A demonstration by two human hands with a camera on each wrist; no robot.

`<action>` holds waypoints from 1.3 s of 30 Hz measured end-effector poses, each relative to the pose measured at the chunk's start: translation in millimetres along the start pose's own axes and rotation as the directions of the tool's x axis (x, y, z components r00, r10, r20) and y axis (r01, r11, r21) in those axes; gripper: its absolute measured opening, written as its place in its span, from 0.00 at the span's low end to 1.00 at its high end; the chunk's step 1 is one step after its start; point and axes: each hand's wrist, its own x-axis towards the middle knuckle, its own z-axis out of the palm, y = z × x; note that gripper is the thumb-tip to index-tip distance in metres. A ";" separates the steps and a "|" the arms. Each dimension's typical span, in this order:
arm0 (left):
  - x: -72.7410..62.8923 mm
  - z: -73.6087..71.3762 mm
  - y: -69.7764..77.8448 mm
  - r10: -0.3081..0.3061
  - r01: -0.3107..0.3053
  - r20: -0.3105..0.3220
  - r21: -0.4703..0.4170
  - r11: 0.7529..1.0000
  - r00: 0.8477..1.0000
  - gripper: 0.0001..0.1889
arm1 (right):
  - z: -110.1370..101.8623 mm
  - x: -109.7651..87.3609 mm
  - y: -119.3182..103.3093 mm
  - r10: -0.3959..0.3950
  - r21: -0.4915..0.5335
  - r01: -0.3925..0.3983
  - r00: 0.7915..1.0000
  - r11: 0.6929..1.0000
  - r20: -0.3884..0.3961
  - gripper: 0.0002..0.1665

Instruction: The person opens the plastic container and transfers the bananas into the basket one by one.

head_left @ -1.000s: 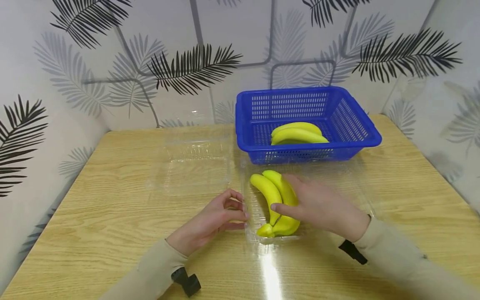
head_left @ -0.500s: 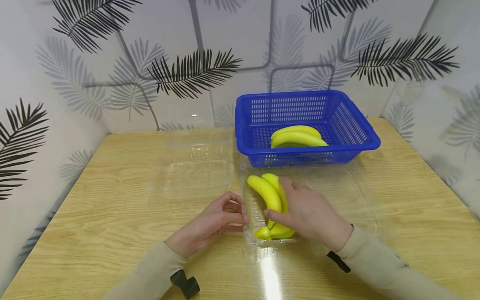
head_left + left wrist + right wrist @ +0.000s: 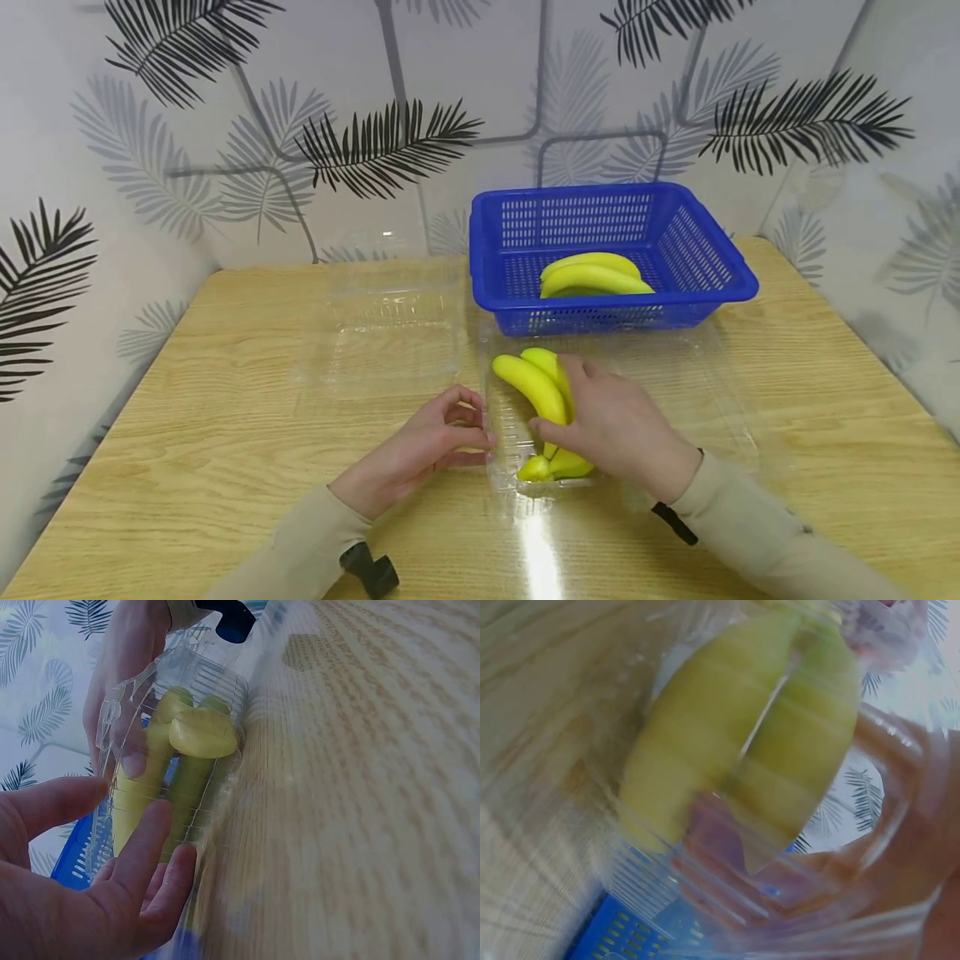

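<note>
Bananas (image 3: 542, 392) lying in clear tray (image 3: 678, 392) just before blue basket (image 3: 705, 287) on bench (image 3: 225, 400). Right hand (image 3: 618, 429) fingers curled round bunch; left hand (image 3: 420, 454) fingers pinch tray's near-left edge. Bunch firm, smooth, light; best gripped mid-bunch. Tray thin, flimsy, slippery.

bananas (image 3: 536, 387): 4 (two bunches) | basket (image 3: 697, 250): 1 | clear containers (image 3: 517, 483): 2

Beige sleeves (image 3: 757, 533); black wrist straps (image 3: 369, 572).
</note>
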 end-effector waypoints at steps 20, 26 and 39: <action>-1.5 0.5 -0.4 -0.001 0.001 0.006 0.008 1.000 1.000 0.21 | -20.4 -4.2 -1.6 0.028 0.151 -0.028 1.000 0.988 0.000 0.49; -1.3 0.7 0.1 0.007 -0.007 -0.003 0.003 1.000 1.000 0.21 | -37.6 -9.6 -4.3 0.000 0.160 0.004 1.000 0.987 -0.025 0.48; -0.3 0.5 -2.7 0.015 -0.016 -0.001 -0.013 1.000 1.000 0.21 | -80.7 -10.6 9.7 -0.030 0.053 0.036 0.993 0.998 -0.112 0.44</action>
